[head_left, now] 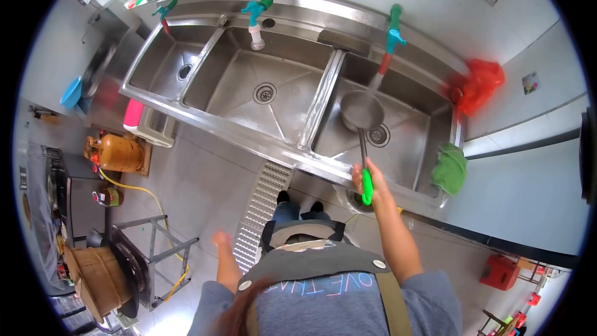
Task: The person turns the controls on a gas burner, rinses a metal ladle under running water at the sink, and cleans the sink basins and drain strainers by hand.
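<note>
My right hand is closed round the green-handled end of a ladle with a long metal shaft. Its wide, round grey bowl is over the right sink basin, under the tap. A pale stream of water runs from the tap's red nozzle towards the bowl. Whether the bowl is solid or mesh is hard to make out. My left hand hangs low beside my body, away from the sink, its fingers blurred.
To the left are a middle basin and a smaller basin. A green cloth hangs over the sink's right edge, near a red plastic bag. An orange gas cylinder and a metal stand are on the floor to the left.
</note>
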Demonstrator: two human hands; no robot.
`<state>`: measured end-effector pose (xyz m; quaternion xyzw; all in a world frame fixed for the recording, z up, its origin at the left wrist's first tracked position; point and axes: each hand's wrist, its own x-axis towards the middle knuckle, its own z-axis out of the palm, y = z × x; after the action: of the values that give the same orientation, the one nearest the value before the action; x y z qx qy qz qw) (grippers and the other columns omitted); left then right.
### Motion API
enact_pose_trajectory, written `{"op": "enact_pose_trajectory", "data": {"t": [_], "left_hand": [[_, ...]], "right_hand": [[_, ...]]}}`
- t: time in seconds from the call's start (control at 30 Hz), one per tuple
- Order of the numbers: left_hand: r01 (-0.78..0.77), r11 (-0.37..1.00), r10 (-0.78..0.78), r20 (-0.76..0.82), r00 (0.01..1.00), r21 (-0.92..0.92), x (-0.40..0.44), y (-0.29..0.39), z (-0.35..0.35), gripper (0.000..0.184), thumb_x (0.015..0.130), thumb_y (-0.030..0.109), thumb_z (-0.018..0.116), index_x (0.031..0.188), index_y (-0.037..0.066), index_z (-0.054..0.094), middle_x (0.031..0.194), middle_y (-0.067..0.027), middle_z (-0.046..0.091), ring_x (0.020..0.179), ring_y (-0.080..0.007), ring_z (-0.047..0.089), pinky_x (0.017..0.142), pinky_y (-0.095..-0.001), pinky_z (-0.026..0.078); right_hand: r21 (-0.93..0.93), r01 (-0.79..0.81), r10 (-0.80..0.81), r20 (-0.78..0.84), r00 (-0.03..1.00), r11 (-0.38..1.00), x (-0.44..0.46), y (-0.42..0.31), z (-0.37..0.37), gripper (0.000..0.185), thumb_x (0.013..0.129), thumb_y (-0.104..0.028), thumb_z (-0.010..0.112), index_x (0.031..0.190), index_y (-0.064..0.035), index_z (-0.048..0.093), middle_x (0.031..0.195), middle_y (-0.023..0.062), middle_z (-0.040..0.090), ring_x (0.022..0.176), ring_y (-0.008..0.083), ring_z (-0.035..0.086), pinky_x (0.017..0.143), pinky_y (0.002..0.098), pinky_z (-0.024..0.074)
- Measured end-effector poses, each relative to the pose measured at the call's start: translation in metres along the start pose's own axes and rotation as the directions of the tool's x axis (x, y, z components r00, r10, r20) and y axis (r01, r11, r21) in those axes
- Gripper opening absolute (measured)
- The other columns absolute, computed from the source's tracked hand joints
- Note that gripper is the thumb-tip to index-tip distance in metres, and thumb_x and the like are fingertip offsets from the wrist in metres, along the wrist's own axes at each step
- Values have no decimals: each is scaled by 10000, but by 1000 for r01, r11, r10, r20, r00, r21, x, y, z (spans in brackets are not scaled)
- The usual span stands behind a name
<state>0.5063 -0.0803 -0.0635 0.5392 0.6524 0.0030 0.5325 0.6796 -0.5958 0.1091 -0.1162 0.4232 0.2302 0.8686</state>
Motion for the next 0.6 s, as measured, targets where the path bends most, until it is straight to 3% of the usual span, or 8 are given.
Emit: {"op": "enact_pose_trajectory", "data": {"t": [0.1, 0.13, 0.37, 0.53, 0.6], "left_hand": [[-9, 1000, 10, 77, 997, -13, -6, 0, 10, 364, 818, 242, 442, 1111, 29, 413, 996, -122, 486, 824, -257, 539, 629, -337, 460], [-21, 1000, 23, 102, 995, -19, -8, 1, 12, 380, 818, 241, 444, 1130, 29, 401, 1025, -125, 476, 845, -263, 537, 639, -342, 459], [-85, 996, 84, 109, 991, 2, -23, 30, 35, 382, 816, 210, 464, 1133, 8, 397, 966, -126, 504, 818, -258, 547, 616, -336, 461], [-110, 992, 99, 145, 984, 64, -29, 34, 36, 359, 813, 203, 476, 1100, -3, 411, 891, -120, 520, 741, -238, 550, 585, -332, 462], [-104, 993, 94, 142, 985, 64, -23, 28, 32, 345, 806, 206, 481, 1078, 1, 422, 899, -117, 514, 754, -240, 544, 592, -336, 457]], "right_hand": [[-154, 1, -3, -8, 1000, 988, 13, 0, -22, 183, 815, -201, 506, 834, -22, 474, 631, 12, 473, 470, 59, 425, 358, 157, 362], [-170, 7, -7, -1, 1000, 985, 7, 0, -17, 100, 806, -128, 489, 806, -35, 451, 613, -2, 450, 428, 32, 360, 326, 149, 299], [-145, 77, -79, -9, 997, 986, 7, -13, 7, 101, 797, -100, 483, 735, -66, 411, 561, -38, 386, 375, 18, 296, 300, 150, 242], [-430, 264, -307, -31, 951, 863, -12, -14, 21, 154, 783, -76, 495, 720, -90, 356, 523, -44, 320, 379, 22, 274, 296, 174, 213], [-454, 297, -319, 29, 947, 840, -30, -15, 28, 153, 782, -74, 494, 729, -91, 352, 526, -44, 314, 378, 21, 268, 295, 175, 211]]}}
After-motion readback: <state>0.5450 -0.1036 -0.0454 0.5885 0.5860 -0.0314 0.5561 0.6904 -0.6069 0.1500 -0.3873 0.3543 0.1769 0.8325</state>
